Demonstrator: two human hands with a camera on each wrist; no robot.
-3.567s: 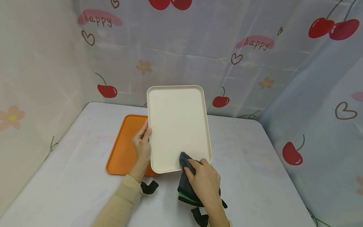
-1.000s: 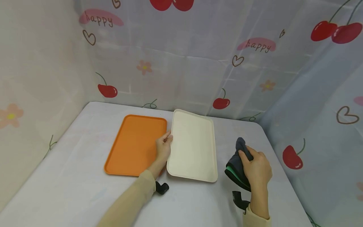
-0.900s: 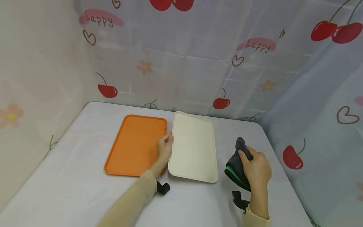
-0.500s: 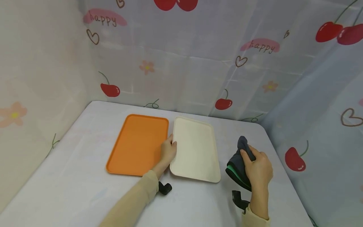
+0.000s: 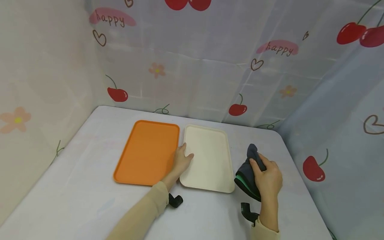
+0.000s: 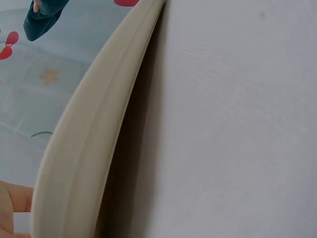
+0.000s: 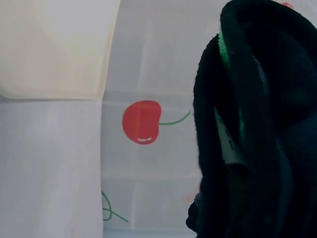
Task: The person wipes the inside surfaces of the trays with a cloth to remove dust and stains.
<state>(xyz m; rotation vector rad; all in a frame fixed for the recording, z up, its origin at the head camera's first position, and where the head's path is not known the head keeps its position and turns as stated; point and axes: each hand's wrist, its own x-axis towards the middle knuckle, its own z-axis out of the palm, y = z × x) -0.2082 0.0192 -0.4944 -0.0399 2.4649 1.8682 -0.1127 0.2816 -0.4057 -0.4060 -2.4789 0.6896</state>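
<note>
Your left hand (image 5: 181,160) is at the left edge of the cream rectangular tray with rounded corners (image 5: 210,156), its thumb and forefinger spread apart over the low rim rather than curled. That tray lies on the white-covered table (image 5: 75,176), face up, in front of you. A strip of dark shadow runs beneath its rim in the left wrist view (whether that side sits fully down, I can't tell).

Just left of it, with a narrow gap between, is the orange rectangular tray with rounded corners (image 5: 145,151), also face up; your left forearm in its beige sleeve (image 5: 141,211) crosses near its lower right corner.

Your right hand (image 5: 270,178) pinches the dark grey fabric cloth with black and green edging (image 5: 247,173) between thumb and fingers. You hold it bunched at the top, with its lower part hanging just right of the cream tray. A pale label (image 7: 229,141) shows among its folds from the right wrist.

Behind the table hangs a whitish curtain printed with red cherries, hearts and flowers (image 5: 195,85).
</note>
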